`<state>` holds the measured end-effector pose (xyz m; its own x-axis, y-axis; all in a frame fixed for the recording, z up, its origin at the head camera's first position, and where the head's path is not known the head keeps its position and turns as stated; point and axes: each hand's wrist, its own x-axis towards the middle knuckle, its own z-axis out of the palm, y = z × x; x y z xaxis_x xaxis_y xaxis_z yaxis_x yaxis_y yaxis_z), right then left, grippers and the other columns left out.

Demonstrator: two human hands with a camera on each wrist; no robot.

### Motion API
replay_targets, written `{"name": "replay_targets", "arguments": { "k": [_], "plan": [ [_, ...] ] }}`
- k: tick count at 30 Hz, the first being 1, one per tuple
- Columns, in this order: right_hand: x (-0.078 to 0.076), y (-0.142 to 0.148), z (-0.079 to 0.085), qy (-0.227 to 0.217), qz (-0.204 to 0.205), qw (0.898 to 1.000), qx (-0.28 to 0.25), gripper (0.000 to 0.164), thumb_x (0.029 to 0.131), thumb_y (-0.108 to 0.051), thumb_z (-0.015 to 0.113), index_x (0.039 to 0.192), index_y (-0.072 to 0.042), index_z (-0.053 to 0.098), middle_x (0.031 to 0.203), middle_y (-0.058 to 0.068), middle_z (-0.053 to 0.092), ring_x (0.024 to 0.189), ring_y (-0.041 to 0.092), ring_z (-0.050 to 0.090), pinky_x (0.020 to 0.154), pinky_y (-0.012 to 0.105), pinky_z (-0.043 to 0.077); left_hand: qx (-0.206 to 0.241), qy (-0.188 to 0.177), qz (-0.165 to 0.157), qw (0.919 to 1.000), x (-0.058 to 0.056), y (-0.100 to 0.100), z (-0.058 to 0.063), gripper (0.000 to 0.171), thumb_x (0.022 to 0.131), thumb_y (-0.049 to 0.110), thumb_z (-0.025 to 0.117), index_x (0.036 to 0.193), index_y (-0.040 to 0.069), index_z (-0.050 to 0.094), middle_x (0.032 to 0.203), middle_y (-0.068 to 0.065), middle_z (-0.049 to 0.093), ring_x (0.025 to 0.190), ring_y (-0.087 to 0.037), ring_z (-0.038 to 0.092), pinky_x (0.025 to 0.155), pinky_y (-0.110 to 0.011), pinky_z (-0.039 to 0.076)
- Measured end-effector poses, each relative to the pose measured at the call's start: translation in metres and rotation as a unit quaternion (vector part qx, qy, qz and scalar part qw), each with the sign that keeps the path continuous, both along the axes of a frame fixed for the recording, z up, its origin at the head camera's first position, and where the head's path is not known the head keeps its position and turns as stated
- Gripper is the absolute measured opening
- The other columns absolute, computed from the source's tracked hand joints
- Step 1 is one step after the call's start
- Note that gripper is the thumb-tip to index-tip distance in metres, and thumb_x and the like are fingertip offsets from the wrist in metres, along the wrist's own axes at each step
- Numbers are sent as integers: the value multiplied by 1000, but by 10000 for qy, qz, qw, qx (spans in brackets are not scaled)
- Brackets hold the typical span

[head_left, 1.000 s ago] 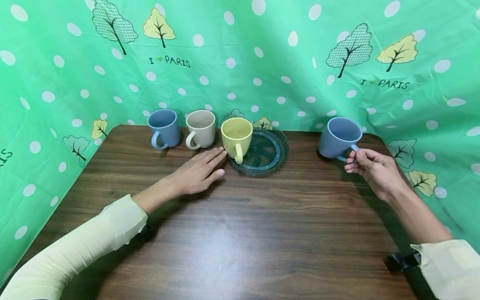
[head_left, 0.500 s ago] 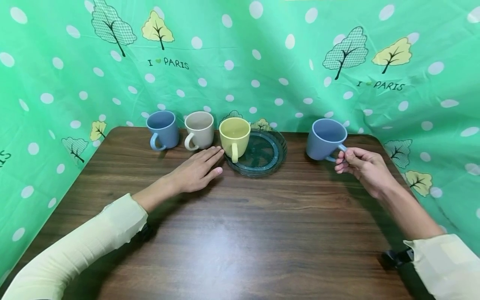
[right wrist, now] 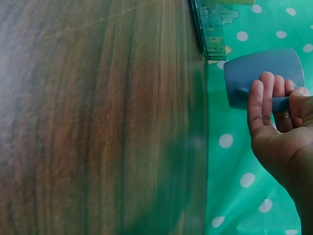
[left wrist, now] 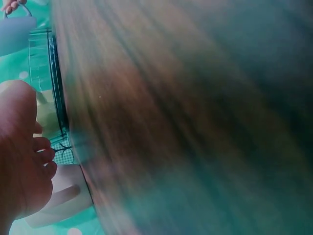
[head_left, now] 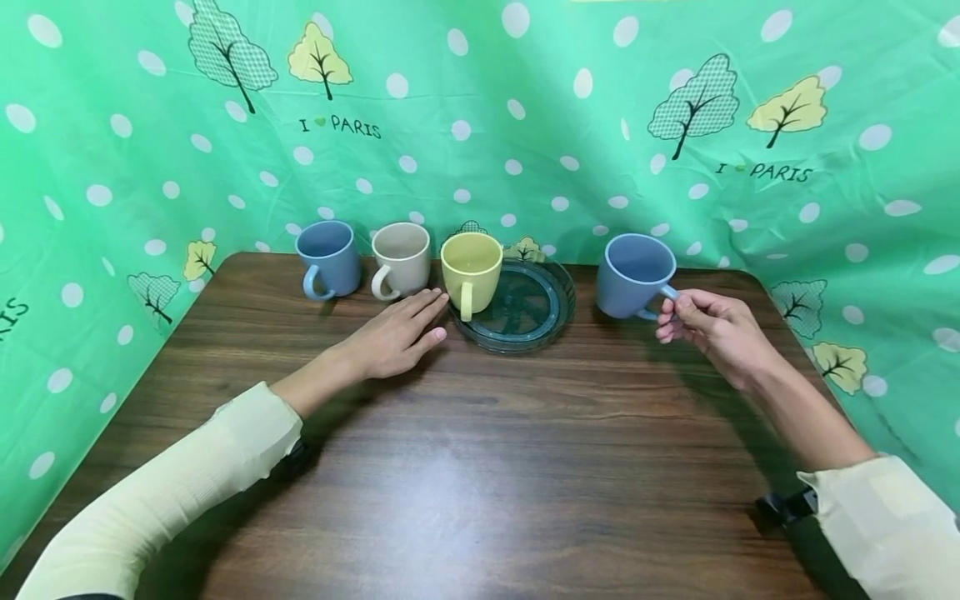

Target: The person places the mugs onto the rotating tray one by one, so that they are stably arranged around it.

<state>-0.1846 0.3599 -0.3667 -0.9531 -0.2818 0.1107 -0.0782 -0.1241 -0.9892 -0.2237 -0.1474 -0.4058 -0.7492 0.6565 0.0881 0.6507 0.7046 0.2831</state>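
Note:
My right hand (head_left: 708, 329) pinches the handle of a blue mug (head_left: 633, 279) to the right of the glass plate. In the right wrist view, a gap shows between this blue mug (right wrist: 264, 73) and the tabletop. A yellow mug (head_left: 471, 271) stands upright on the left side of the dark green-tinted glass plate (head_left: 536, 333). My left hand (head_left: 393, 337) lies with straight fingers, its fingertips right at the plate's left rim beside the yellow mug. In the left wrist view, the left hand (left wrist: 22, 147) overlaps part of the plate's side and a pale mug.
Left of the yellow mug stand a pale grey-beige mug (head_left: 401, 254) and a second blue mug (head_left: 330, 254), both upright with handles toward me. The brown wooden table (head_left: 465, 467) ends at a green dotted curtain (head_left: 547, 142) behind the row.
My right hand has carried the blue mug leftward, closer to the glass plate. The left hand stays almost where it was, and the other mugs keep their places.

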Motion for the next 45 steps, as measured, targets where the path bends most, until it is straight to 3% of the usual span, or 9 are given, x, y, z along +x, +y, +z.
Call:
{"name": "replay_targets", "arguments": {
  "k": [6, 8, 12, 13, 15, 23, 29, 45],
  "plan": [
    [-3, -9, 4, 17, 47, 10000, 61, 23, 118, -8, 55, 112, 4, 73, 103, 8, 78, 91, 20, 81, 85, 29, 70, 65, -38, 42, 10000, -3, 1, 0, 66, 122, 34, 48, 174, -4, 35, 182, -28, 34, 171, -47, 33, 141, -64, 30],
    [-4, -11, 5, -2, 53, 10000, 81, 23, 118, -8, 55, 113, 6, 73, 102, 9, 79, 90, 20, 82, 85, 30, 70, 145, 24, -12, 9999, -15, -4, -17, 70, 123, 44, 44, 176, 1, 33, 184, -25, 32, 173, -43, 30, 142, -61, 28],
    [-7, -16, 7, -58, 51, 9999, 124, 23, 118, -10, 57, 113, 7, 72, 102, 9, 79, 90, 19, 82, 85, 30, 70, 158, 19, -8, 9999, -15, -4, -16, 71, 122, 45, 44, 176, 0, 33, 184, -25, 32, 173, -43, 30, 143, -60, 28],
    [-7, -17, 7, -73, 56, 9999, 125, 23, 118, -10, 57, 114, 7, 72, 102, 9, 79, 90, 19, 82, 85, 30, 70, 153, 59, -18, 9999, -14, -4, -15, 71, 123, 45, 43, 176, 1, 33, 184, -25, 32, 173, -43, 31, 143, -60, 28],
    [-8, -19, 7, -101, 63, 9998, 126, 23, 118, -11, 57, 114, 6, 73, 102, 9, 79, 91, 19, 82, 86, 30, 70, 72, -28, 31, 10000, -1, 1, 2, 67, 122, 36, 48, 174, -4, 35, 182, -28, 34, 172, -46, 33, 142, -62, 29],
    [-13, -30, 10, -111, 114, 9997, 198, 22, 118, -13, 59, 113, 2, 74, 102, 9, 79, 91, 20, 82, 86, 30, 71, 43, -44, -147, 9999, 13, -2, 2, 66, 122, 38, 49, 174, -1, 36, 183, -25, 34, 172, -46, 32, 141, -63, 29],
    [-15, -37, 12, -47, 171, 9995, 278, 24, 118, -14, 59, 113, 6, 72, 100, 8, 79, 89, 19, 83, 85, 30, 71, -11, -73, -316, 9995, 26, 3, 4, 66, 122, 39, 49, 175, 2, 37, 184, -25, 33, 173, -44, 31, 142, -61, 29],
    [-20, -58, 17, -34, 299, 9989, 362, 29, 118, -19, 60, 113, 7, 70, 99, 7, 77, 88, 18, 80, 85, 30, 70, -223, 89, -703, 9972, 48, 14, 9, 63, 122, 39, 48, 174, 3, 41, 182, -24, 37, 172, -42, 33, 142, -59, 30]
  ]
}}
